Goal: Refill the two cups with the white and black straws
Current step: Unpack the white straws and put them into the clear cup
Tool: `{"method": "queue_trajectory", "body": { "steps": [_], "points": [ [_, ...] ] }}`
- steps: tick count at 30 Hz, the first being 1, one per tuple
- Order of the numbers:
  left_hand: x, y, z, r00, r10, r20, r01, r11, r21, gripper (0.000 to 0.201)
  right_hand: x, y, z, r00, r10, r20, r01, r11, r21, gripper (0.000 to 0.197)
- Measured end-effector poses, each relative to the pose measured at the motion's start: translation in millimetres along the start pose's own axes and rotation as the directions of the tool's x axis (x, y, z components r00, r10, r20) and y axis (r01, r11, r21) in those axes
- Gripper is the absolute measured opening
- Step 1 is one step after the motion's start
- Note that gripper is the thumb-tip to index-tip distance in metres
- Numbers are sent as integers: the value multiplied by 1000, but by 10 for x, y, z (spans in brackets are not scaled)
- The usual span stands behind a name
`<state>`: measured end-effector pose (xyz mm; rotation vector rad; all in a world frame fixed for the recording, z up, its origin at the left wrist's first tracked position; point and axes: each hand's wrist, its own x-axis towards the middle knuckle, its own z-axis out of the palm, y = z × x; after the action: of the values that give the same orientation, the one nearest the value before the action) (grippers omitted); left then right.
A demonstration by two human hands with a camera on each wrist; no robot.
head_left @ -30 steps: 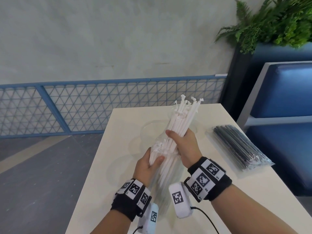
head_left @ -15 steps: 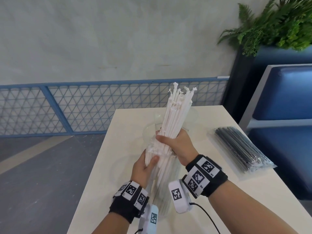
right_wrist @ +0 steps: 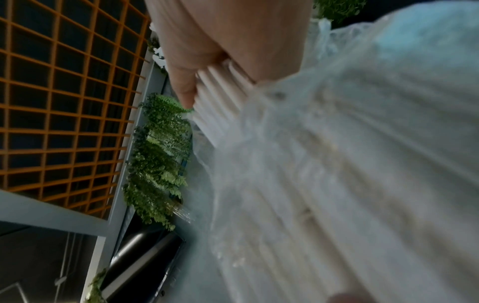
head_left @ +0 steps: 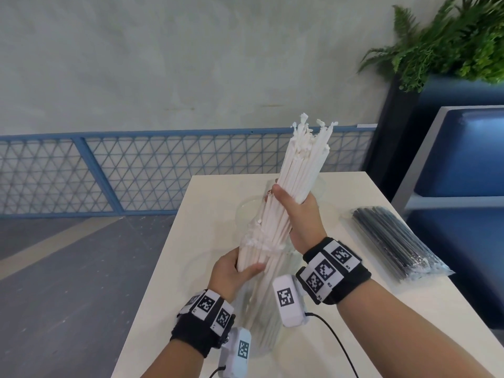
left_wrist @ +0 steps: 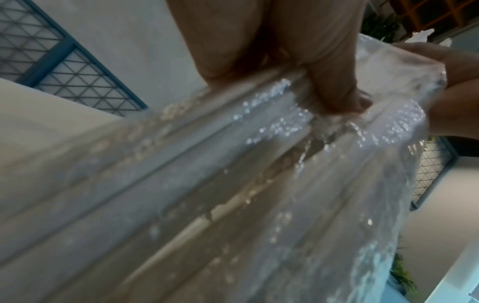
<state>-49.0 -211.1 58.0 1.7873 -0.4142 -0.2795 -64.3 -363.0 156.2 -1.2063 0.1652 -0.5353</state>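
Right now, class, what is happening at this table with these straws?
A person is drawing a bundle of white paper-wrapped straws out of its clear plastic bag. The right hand grips the bared straws while the left hand holds the bag lower down. A sealed pack of black straws lies untouched on the white table.

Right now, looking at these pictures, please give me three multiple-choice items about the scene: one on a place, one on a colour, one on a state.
1. Where is the pack of black straws?
A. on the table, at the person's right
B. in the left hand
C. on the floor

2. Which colour are the held straws?
A. black
B. white
C. blue

3. How is the right hand?
A. flat on the table
B. hanging idle
C. gripping the bundle

Key:
1 A, the pack of black straws lies on the table.
2 B, the held straws are white.
3 C, the right hand wraps them; the left hand holds lower.
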Motion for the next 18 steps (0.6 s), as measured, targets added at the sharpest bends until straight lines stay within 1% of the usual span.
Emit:
{"method": "queue_trajectory", "body": {
  "steps": [3,6,11,14,18],
  "points": [
    [10,1,-20,999,8,-43,-8,1000,-3,20,86,3,15,999,28,-46,-28,1000,4,33],
    [15,-12,-34,998,7,-60,-9,1000,-25,19,168,-1,50,994,53,-99,-52,999,6,36],
    [30,-56,-64,997,15,-75,-17,999,-27,19,261,-32,73,989,54,-137,-55,998,-3,37],
    [38,-81,-72,998,8,-69,-9,1000,-28,27,313,-58,71,986,51,-157,-54,999,-10,37],
    [51,-69,-75,997,10,-79,-12,999,-30,17,337,-100,84,985,29,-171,-33,999,-24,33]
  ]
}}
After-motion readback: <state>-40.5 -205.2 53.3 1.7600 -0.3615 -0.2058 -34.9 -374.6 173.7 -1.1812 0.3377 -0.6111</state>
